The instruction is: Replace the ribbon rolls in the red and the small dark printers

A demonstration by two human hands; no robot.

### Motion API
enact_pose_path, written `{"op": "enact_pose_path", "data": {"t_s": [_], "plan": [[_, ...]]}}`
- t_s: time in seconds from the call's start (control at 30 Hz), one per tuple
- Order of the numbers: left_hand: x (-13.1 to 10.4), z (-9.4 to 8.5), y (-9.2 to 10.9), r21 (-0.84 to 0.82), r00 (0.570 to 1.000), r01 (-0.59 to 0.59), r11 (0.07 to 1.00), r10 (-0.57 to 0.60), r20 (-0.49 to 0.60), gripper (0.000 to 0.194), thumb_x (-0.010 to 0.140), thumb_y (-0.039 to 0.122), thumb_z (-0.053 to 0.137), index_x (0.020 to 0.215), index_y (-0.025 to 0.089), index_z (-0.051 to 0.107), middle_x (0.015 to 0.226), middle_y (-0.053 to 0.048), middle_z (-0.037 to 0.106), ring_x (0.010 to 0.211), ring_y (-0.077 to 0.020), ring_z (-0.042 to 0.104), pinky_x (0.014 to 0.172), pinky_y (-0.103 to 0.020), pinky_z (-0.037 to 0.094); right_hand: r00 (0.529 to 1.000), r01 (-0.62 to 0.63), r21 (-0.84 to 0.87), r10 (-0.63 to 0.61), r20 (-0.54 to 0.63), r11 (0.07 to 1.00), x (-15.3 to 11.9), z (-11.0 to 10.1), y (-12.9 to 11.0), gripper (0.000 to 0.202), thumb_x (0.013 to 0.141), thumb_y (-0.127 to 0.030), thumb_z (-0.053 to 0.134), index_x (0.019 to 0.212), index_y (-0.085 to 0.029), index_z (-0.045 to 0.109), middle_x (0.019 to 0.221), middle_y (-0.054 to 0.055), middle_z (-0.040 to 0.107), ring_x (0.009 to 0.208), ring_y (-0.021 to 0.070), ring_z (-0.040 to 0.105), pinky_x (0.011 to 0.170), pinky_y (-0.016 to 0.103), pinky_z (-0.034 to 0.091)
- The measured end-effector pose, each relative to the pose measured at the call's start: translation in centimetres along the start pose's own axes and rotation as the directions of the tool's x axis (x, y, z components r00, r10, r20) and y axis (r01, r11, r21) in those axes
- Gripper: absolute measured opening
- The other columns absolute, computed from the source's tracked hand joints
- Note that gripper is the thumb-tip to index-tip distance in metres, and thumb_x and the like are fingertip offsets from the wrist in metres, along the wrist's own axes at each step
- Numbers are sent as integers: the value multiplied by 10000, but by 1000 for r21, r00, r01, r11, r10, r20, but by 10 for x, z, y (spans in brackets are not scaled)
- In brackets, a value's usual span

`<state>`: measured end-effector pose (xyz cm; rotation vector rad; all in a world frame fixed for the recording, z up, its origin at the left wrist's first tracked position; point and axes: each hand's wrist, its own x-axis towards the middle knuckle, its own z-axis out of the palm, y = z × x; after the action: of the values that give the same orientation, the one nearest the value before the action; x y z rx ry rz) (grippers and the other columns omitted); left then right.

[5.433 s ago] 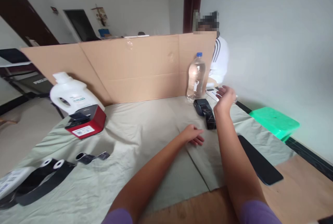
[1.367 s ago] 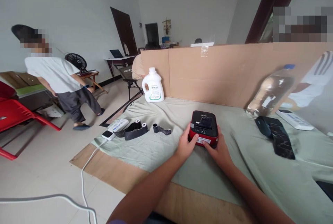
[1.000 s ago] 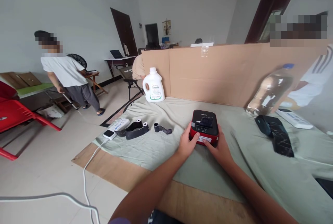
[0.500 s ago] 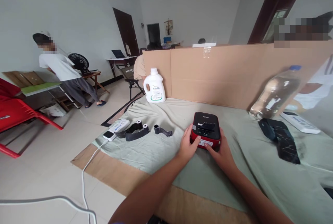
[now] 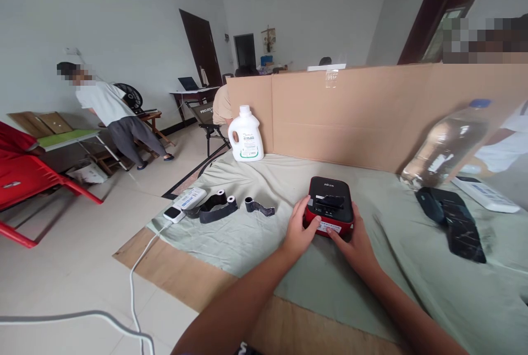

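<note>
A small black-and-red box-shaped device, like a label printer (image 5: 330, 202), sits on the pale green cloth in front of me. A short dark strip sticks up from the slot in its top, and a white label is on its near side. My left hand (image 5: 300, 228) grips its left side, thumb on the front. On the right side my right hand (image 5: 358, 239) holds it the same way, thumb near the label. To the left lie a short dark ribbon roll (image 5: 259, 206) and a longer dark ribbon on two white-cored rolls (image 5: 218, 207).
A white power strip (image 5: 187, 204) with a cable lies at the table's left. Behind stand a white jug (image 5: 246, 135) and a cardboard partition (image 5: 330, 118). At right are a large clear bottle (image 5: 447, 143) and a dark object (image 5: 454, 223). One person (image 5: 111, 102) stands far left; another is at right.
The person at far left has shifted right and leans forward more. The camera view has turned slightly. Both my hands keep the same hold on the printer.
</note>
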<state>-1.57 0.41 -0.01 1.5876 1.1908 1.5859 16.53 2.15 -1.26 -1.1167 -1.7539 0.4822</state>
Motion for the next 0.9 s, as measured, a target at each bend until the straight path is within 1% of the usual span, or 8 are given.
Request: {"op": "enact_pose_path", "data": {"t_s": [0.1,0.3,0.43,0.57,0.77,0.9], "plan": [[1,0,-1,-12,1000,14,1000,-14,4,536,912,261,578,1432,251,449,1485,-86,470,1361,-274,454,1171,-455,366,1000,-11,4,11,1,1000,0,0,0,963,833,-552,686,1577,-228,166,1536,173,366,1388,364,399,1122,575,364],[1,0,-1,-29,1000,11,1000,-11,-1,515,906,247,585,1406,254,464,1470,-86,477,1356,-266,461,1164,-444,374,1000,-17,-8,17,-3,1000,0,0,-1,966,829,-576,680,1579,-243,170,1510,164,393,1371,368,417,1111,569,380],[1,0,-1,-32,1000,12,999,-12,-2,514,899,243,595,1399,252,470,1458,-84,485,1357,-258,459,1162,-429,372,999,-39,-37,39,-4,999,0,0,0,974,828,-587,676,1582,-244,163,1481,170,416,1337,374,450,1076,568,418],[1,-1,-1,-32,1000,12,999,-12,-2,517,897,238,599,1397,255,470,1459,-82,481,1356,-253,459,1158,-422,374,999,-32,-45,32,-8,998,0,1,2,977,828,-585,677,1582,-234,163,1466,177,427,1321,376,463,1051,554,446],[1,-1,-1,-35,1000,12,999,-12,-4,516,893,239,602,1392,260,472,1449,-76,490,1347,-250,466,1156,-417,376,1000,-28,-21,28,-2,999,0,1,2,973,831,-560,684,1583,-245,153,1495,172,396,1332,374,450,1077,579,411],[2,-1,0,-32,1000,12,999,-12,-6,516,890,240,605,1389,253,476,1442,-79,496,1339,-251,470,1158,-423,375,1000,-28,-28,28,-4,999,0,1,1,978,825,-566,688,1581,-239,161,1485,174,407,1326,372,457,1057,565,440]]}}
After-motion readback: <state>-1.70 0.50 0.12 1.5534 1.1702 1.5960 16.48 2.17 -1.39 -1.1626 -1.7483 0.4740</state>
